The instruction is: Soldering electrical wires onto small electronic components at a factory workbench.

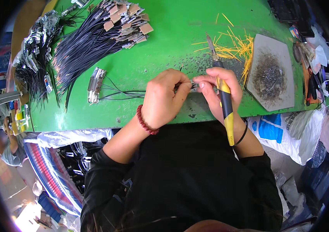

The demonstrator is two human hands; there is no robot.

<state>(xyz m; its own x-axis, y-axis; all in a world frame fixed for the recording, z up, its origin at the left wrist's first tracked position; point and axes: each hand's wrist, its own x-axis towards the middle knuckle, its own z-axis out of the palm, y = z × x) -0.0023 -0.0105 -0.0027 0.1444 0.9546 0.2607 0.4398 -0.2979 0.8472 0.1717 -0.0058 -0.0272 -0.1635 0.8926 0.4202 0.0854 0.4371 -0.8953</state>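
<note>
My left hand [167, 94], with a red bead bracelet at its wrist, is closed in a pinch near the table's front edge. Thin black wires [127, 94] run into it from a bundle of silvery metal pieces [95, 85] lying to its left. A small metal end [195, 86] shows between the fingertips of both hands; its exact shape is mostly hidden. My right hand [220, 91] holds a soldering iron [225, 100] with a yellow and black handle, its tip pointing away from me. The thumb and fingers of that hand also reach the small metal end.
On the green table [164, 42] lie a large bunch of black wires [91, 50] and another wire pile [36, 50] at far left. Thin yellow strands [236, 46] lie beside a grey board [270, 73] with dark residue. A white plastic bag [296, 135] hangs at right.
</note>
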